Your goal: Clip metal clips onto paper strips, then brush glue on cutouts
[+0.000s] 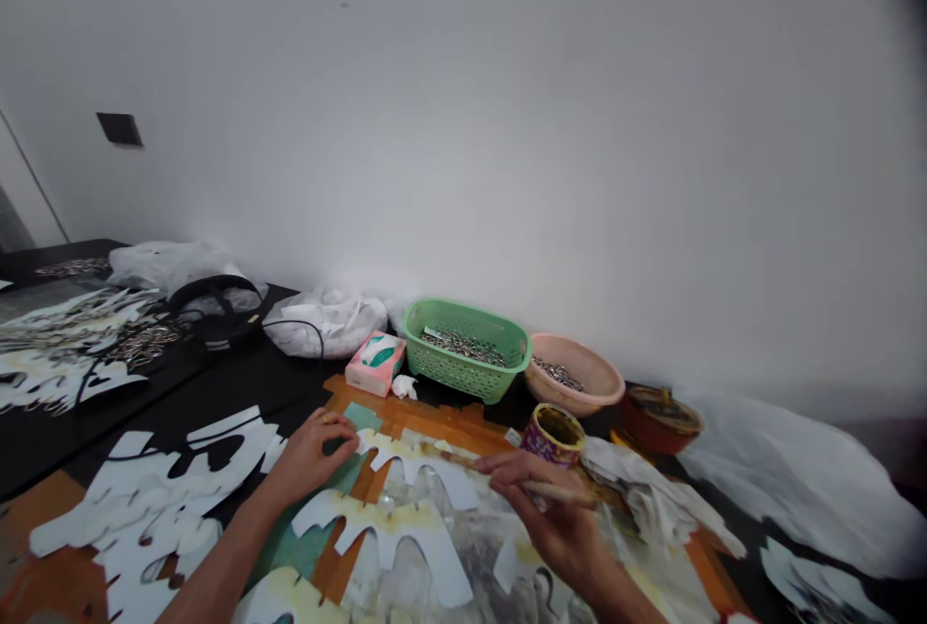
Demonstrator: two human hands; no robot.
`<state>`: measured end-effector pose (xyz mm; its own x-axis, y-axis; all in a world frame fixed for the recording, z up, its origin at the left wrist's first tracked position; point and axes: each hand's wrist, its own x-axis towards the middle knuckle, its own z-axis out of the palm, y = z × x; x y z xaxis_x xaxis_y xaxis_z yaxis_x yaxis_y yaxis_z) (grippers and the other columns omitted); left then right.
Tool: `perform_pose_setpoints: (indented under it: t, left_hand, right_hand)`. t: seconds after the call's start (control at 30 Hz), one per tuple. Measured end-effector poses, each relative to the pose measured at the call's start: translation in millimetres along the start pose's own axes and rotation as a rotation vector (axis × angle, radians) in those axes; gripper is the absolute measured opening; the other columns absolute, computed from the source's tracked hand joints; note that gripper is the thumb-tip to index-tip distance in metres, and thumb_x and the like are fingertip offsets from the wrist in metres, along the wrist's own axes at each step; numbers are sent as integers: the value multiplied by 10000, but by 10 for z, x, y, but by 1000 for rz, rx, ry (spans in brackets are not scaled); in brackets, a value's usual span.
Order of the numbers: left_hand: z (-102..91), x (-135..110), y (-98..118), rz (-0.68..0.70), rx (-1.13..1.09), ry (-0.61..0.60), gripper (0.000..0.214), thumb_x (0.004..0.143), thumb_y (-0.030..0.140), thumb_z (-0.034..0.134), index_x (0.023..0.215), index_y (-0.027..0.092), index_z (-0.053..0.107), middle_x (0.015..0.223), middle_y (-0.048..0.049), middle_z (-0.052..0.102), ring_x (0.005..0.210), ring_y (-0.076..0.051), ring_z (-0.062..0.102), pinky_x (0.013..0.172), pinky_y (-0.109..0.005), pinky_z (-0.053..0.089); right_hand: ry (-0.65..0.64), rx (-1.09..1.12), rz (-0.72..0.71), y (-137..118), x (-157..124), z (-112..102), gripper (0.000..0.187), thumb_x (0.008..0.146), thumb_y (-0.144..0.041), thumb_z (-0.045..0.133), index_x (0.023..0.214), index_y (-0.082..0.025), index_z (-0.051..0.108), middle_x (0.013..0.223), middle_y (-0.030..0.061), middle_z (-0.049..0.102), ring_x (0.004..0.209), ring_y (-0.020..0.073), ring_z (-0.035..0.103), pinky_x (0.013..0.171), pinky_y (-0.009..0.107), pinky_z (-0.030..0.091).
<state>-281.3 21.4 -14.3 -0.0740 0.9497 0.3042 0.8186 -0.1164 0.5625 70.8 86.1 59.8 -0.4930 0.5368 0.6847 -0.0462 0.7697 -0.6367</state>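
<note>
From the head view, the left hand (311, 458) is lying open and flat, pinning the end of a white card cut-out (427, 476), while the right hand (554, 518) is pinching a thin wooden brush (507, 474) just above it, near an open tin of yellow paste (551, 436). The card could be slipping if that pressure eases, and an overloaded brush could be dripping onto the neighbouring cut-outs (383, 532).

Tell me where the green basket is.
In the head view, the green plastic basket sits at the back of the black-covered table by the wall, between the pink tissue box on its left and the peach bowl on its right.
</note>
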Motion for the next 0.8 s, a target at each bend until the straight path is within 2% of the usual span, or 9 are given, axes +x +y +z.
perform_pose_setpoints:
  t: [0.2, 0.5, 0.63, 0.8]
  left_hand:
    - [0, 0, -2, 7, 6, 0, 274, 955, 423, 552, 866, 266, 759, 997, -28, 739, 981, -228, 655, 1028, -450, 411]
    - [8, 4, -15, 6, 6, 7, 265, 944, 426, 562, 866, 274, 764, 997, -24, 750, 987, -234, 652, 1011, -440, 432]
    - [7, 5, -9, 5, 8, 10, 267, 941, 432, 567, 864, 274, 768, 990, -25, 750, 999, -237, 649, 979, -421, 456]
    - [-2, 5, 7, 11, 13, 14, 263, 941, 423, 569, 858, 273, 769, 987, -25, 746, 978, -232, 652, 965, -414, 462]
  right_hand:
    - [1, 12, 0, 26, -54, -27, 111, 950, -204, 623, 879, -234, 703, 910, 79, 806, 863, 237, 788, 752, 314, 647]
    - [-9, -60, 43, -94, -160, -235, 120, 932, -224, 652, 857, -271, 732, 901, 56, 815, 804, 236, 796, 712, 292, 661]
    - [13, -105, 10, -59, -143, -240, 119, 936, -226, 648, 853, -267, 722, 887, 62, 816, 795, 235, 798, 708, 285, 660]
    - [-28, -128, -31, -27, -150, -220, 138, 958, -191, 602, 908, -257, 712, 932, 53, 812, 856, 208, 793, 754, 260, 645]
